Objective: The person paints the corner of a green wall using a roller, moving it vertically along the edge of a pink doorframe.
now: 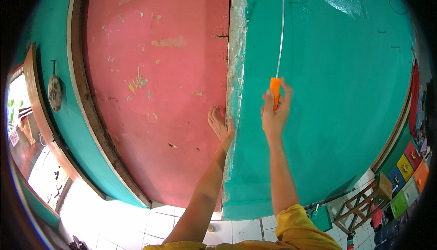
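Observation:
My left hand (221, 127) rests on the pink door panel (164, 89), close to its right edge. Its thumb lies by the worn, chipped door frame (237, 45), and it holds nothing. In my right hand (276, 113) is a tool with an orange handle (275, 91). A long, thin metal shaft or blade edge (281, 31) runs upward from that handle; which of the two cannot be told. Behind the tool stands the green painted wall (327, 106). A glossy patch (338, 2) shines high on this wall.
At right are a wooden rack (362, 202) and colourful drawers (404, 164). A green object (321, 218) lies on the white tile floor (245, 231). To the left, an oval object (55, 93) hangs near an open wooden door (44, 120).

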A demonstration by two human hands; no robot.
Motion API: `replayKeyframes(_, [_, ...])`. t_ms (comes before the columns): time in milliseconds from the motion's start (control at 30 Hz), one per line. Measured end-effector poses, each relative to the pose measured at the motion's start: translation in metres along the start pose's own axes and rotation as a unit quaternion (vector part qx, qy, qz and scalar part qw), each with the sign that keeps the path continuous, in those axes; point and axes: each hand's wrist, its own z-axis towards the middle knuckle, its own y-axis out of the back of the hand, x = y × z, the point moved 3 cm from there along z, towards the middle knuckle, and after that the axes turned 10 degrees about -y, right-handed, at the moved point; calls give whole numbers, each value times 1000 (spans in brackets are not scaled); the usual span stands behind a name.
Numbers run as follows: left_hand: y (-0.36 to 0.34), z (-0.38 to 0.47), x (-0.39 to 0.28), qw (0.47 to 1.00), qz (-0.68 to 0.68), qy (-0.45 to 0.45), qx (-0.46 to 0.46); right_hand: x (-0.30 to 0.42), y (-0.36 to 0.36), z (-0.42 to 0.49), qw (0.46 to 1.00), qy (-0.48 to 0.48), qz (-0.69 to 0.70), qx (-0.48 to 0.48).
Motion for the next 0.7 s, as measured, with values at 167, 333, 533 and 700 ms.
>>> replayKeyframes(167, [3,-1,1,1000,7,8,17,-59,33,-74,999,24,-39,8])
replayKeyframes(333, [1,1,-8,999,-31,15,26,-132,91,-180,993,24,-100,54])
replayKeyframes(533, [1,-5,7,1000,-2,23,11,-145,172,-213,994,38,-97,37])
replayKeyframes(700, [0,-6,6,1000,-22,5,8,-142,227,-188,987,-24,-161,-20])
